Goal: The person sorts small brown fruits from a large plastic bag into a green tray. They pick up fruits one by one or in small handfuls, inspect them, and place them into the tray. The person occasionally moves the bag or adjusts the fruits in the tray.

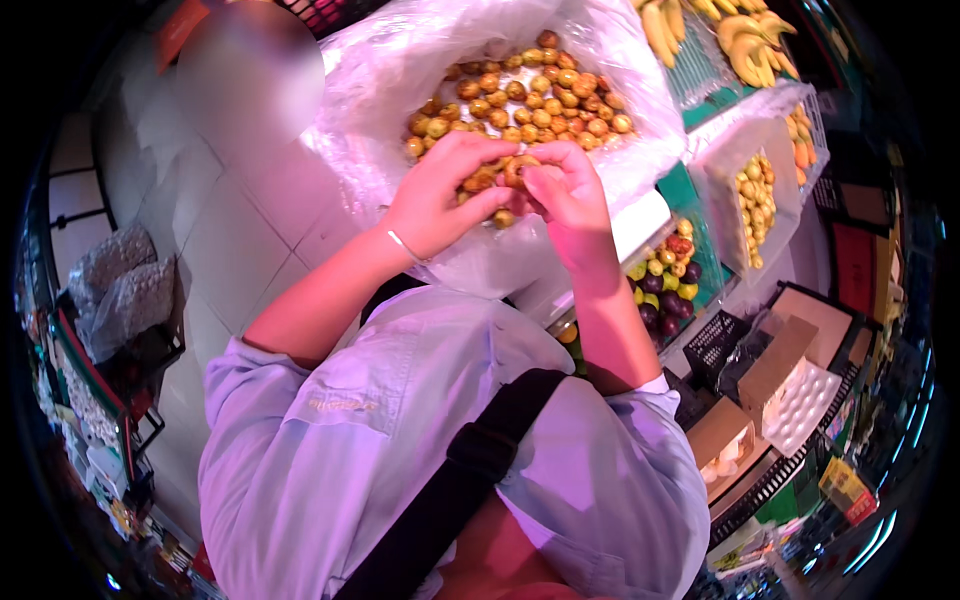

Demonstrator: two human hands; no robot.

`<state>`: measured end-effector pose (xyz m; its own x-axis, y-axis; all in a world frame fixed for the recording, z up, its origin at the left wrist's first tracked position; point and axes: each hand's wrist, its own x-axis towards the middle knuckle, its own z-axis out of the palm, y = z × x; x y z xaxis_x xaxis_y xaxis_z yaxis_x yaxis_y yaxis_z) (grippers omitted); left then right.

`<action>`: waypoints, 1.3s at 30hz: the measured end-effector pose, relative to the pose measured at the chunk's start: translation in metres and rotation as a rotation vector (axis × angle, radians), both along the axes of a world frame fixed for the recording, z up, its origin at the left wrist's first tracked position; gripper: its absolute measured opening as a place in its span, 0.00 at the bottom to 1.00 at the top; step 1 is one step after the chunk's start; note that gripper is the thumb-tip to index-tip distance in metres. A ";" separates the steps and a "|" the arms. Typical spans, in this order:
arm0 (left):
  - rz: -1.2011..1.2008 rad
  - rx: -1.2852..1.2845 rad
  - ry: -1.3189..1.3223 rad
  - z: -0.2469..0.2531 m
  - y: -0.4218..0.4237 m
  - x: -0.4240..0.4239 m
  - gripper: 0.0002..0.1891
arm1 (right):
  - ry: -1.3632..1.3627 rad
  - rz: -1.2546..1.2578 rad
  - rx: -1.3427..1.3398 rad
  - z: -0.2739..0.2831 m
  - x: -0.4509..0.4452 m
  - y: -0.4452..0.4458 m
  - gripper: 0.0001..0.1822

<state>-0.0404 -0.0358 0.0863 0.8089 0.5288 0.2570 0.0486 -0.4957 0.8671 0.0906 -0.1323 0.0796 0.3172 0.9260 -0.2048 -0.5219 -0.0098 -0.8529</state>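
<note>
Both my hands meet above a heap of small round yellow-brown fruits, which look like jujubes. The heap lies in a spread clear plastic liner. My right hand has one brownish jujube between thumb and fingers. From the other side, the thumb and fingertips of my left hand close around the same fruit, partly covering it. More jujubes show in the gap under my left palm. A thin bracelet circles the left wrist.
Bananas lie at the upper right. Below them stand a white box of yellow fruits and a clear tray of mixed plums. Cardboard boxes sit at lower right. A blurred person is at upper left, beside tiled floor.
</note>
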 end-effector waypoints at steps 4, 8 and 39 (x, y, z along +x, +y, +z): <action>0.050 -0.073 0.056 -0.007 0.002 -0.003 0.16 | -0.168 -0.300 -0.101 -0.028 0.051 -0.023 0.14; 0.091 -0.150 0.059 -0.015 0.002 -0.001 0.13 | -0.354 -0.842 -0.290 -0.061 0.131 -0.088 0.18; 0.034 -0.285 0.144 -0.034 0.013 -0.003 0.11 | -1.618 0.177 -0.582 -0.101 0.074 0.111 0.20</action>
